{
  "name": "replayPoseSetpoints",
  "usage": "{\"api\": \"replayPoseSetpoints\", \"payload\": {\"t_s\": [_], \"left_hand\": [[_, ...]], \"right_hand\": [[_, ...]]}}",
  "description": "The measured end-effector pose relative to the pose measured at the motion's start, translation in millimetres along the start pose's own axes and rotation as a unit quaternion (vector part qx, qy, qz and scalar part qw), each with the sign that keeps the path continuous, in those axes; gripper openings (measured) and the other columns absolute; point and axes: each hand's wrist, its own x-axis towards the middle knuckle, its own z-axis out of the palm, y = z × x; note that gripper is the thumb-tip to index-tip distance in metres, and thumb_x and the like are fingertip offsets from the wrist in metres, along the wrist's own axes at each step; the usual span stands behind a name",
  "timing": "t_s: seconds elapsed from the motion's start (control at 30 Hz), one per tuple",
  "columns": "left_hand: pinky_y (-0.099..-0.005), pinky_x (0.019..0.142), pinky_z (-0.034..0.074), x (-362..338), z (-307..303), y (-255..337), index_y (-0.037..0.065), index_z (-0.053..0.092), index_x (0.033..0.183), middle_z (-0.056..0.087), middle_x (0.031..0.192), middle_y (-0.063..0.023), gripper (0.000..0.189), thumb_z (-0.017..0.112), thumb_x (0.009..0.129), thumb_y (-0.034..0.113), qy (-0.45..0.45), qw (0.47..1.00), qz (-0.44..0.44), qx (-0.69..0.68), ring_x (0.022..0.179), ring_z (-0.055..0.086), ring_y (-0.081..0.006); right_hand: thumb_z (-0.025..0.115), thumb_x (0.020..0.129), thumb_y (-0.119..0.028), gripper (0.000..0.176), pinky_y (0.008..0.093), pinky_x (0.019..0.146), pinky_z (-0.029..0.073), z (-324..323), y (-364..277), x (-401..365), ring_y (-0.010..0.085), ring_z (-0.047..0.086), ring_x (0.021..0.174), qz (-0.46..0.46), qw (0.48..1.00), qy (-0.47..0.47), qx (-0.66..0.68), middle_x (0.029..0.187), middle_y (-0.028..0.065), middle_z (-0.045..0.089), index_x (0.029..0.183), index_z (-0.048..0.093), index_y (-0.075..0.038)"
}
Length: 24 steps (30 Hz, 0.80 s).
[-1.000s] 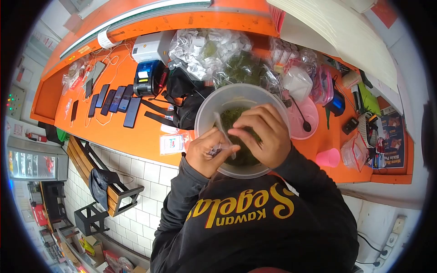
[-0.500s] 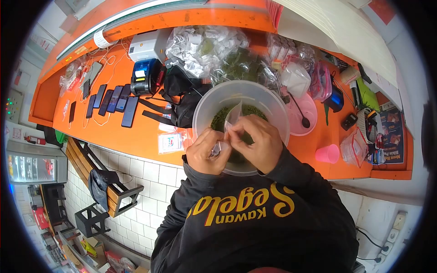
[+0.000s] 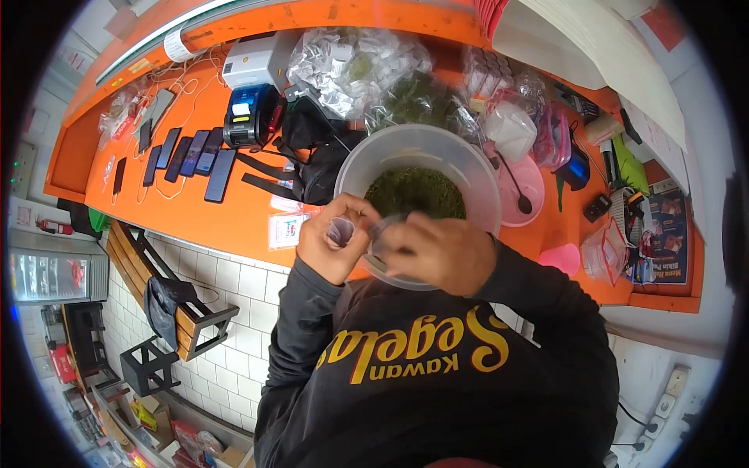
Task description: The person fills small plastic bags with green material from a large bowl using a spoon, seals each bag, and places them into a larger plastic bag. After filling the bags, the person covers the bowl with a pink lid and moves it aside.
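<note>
My left hand [image 3: 334,240] is closed around a curled piece of clear plastic [image 3: 341,231], whose round open end shows above the fingers. More clear plastic film [image 3: 384,232] spans the space between its fingertips and my right hand [image 3: 443,251]. The right fingers are curled and smeared by motion, so I cannot tell what they grip. Both hands are over the near rim of a large translucent tub [image 3: 485,175]. Dark green, finely crumbled leafy stuff [image 3: 417,191] covers the tub's bottom.
Left of the tub lie a black bag [image 3: 331,171], several phones [image 3: 191,156] and a label printer [image 3: 251,117]. Clear plastic bags [image 3: 351,66] heap behind it. To the right are a pink basin [image 3: 530,175] with a dark spoon [image 3: 521,199] and a pink cup [image 3: 562,259].
The clear bag that stood up between my hands has dropped lower. My left hand has moved left, and my right hand has moved down and is blurred.
</note>
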Motion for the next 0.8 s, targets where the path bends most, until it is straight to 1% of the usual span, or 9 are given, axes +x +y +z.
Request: {"api": "replayPoseSetpoints", "payload": {"t_s": [0.13, 0.2, 0.23, 0.37, 0.4, 0.47, 0.53, 0.7, 0.8], "left_hand": [[-0.0250, 0.069, 0.049, -4, -14, 12, 0.001, 0.064, 0.099, 0.067, 0.089, -0.0106, 0.020, 0.063, 0.079, 0.000, -0.068, 0.974, 0.129, 0.171, 0.076, 0.064, -0.0129], [-0.0274, 0.072, 0.051, -7, -15, 18, 0.000, 0.063, 0.104, 0.065, 0.107, -0.0139, 0.029, 0.071, 0.077, 0.003, -0.163, 0.964, 0.203, 0.049, 0.085, 0.065, -0.0163], [-0.0293, 0.077, 0.051, -15, -22, 26, -0.002, 0.060, 0.112, 0.060, 0.118, -0.0151, 0.043, 0.078, 0.073, 0.005, -0.212, 0.971, 0.107, -0.009, 0.096, 0.064, -0.0189], [-0.0306, 0.086, 0.048, -45, -44, -16, -0.004, 0.057, 0.117, 0.059, 0.118, -0.0164, 0.052, 0.080, 0.072, 0.005, -0.180, 0.978, -0.022, -0.105, 0.109, 0.058, -0.0219], [-0.0306, 0.086, 0.048, -46, -42, -18, -0.004, 0.057, 0.117, 0.059, 0.118, -0.0164, 0.052, 0.080, 0.072, 0.005, -0.180, 0.978, -0.023, -0.106, 0.109, 0.058, -0.0219], [-0.0314, 0.089, 0.046, -49, -35, -22, -0.004, 0.058, 0.116, 0.060, 0.116, -0.0165, 0.051, 0.080, 0.072, 0.007, -0.205, 0.951, 0.078, -0.217, 0.106, 0.060, -0.0223], [-0.0343, 0.091, 0.045, -57, -38, -26, -0.005, 0.058, 0.116, 0.061, 0.117, -0.0168, 0.053, 0.082, 0.071, 0.011, -0.249, 0.940, 0.072, -0.223, 0.104, 0.060, -0.0241], [-0.0365, 0.089, 0.046, -59, -31, -26, -0.008, 0.061, 0.112, 0.063, 0.111, -0.0184, 0.054, 0.083, 0.069, 0.015, -0.345, 0.908, 0.145, -0.189, 0.100, 0.062, -0.0296], [-0.0366, 0.088, 0.046, -64, -31, -24, -0.008, 0.062, 0.111, 0.064, 0.111, -0.0184, 0.053, 0.083, 0.069, 0.017, -0.333, 0.910, 0.171, -0.178, 0.100, 0.062, -0.0293]], "right_hand": [[0.063, 0.078, -0.017, 0.019, 0.0249, 0.064, 0.052, -16, -2, -2, 0.0156, 0.057, 0.087, -0.110, 0.990, -0.087, -0.015, 0.101, -0.0001, 0.057, 0.095, 0.061, -0.008], [0.064, 0.077, -0.018, 0.022, 0.0248, 0.066, 0.053, -22, -1, 2, 0.0161, 0.057, 0.087, -0.115, 0.984, -0.134, -0.004, 0.105, 0.0006, 0.058, 0.097, 0.062, -0.007], [0.065, 0.079, -0.019, 0.023, 0.0262, 0.066, 0.052, -23, -1, 4, 0.0167, 0.057, 0.087, -0.108, 0.986, -0.119, 0.036, 0.105, 0.0016, 0.058, 0.098, 0.062, -0.007], [0.066, 0.083, -0.020, 0.020, 0.0320, 0.069, 0.052, -17, 19, 25, 0.0203, 0.058, 0.087, -0.098, 0.946, -0.052, 0.305, 0.103, 0.0043, 0.058, 0.100, 0.063, -0.009], [0.072, 0.080, -0.017, 0.027, 0.0299, 0.066, 0.050, -18, 33, 32, 0.0187, 0.058, 0.079, -0.051, 0.951, -0.023, 0.303, 0.097, 0.0018, 0.061, 0.105, 0.065, -0.010], [0.071, 0.081, -0.020, 0.029, 0.0331, 0.067, 0.050, -5, 65, 39, 0.0211, 0.063, 0.079, 0.160, 0.944, -0.184, 0.220, 0.092, 0.0063, 0.064, 0.108, 0.062, -0.010], [0.069, 0.082, -0.027, 0.035, 0.0379, 0.066, 0.051, 38, 86, 32, 0.0251, 0.066, 0.075, 0.113, 0.927, -0.350, 0.080, 0.083, 0.0094, 0.066, 0.111, 0.058, -0.009], [0.062, 0.082, -0.024, 0.029, 0.0453, 0.069, 0.052, 121, 83, 12, 0.0351, 0.066, 0.076, -0.018, 0.898, -0.438, -0.045, 0.080, 0.0173, 0.067, 0.106, 0.059, -0.007], [0.055, 0.085, -0.021, 0.026, 0.0463, 0.067, 0.052, 129, 91, 14, 0.0358, 0.067, 0.074, 0.032, 0.952, -0.301, -0.032, 0.077, 0.0193, 0.066, 0.104, 0.058, -0.004]]}}
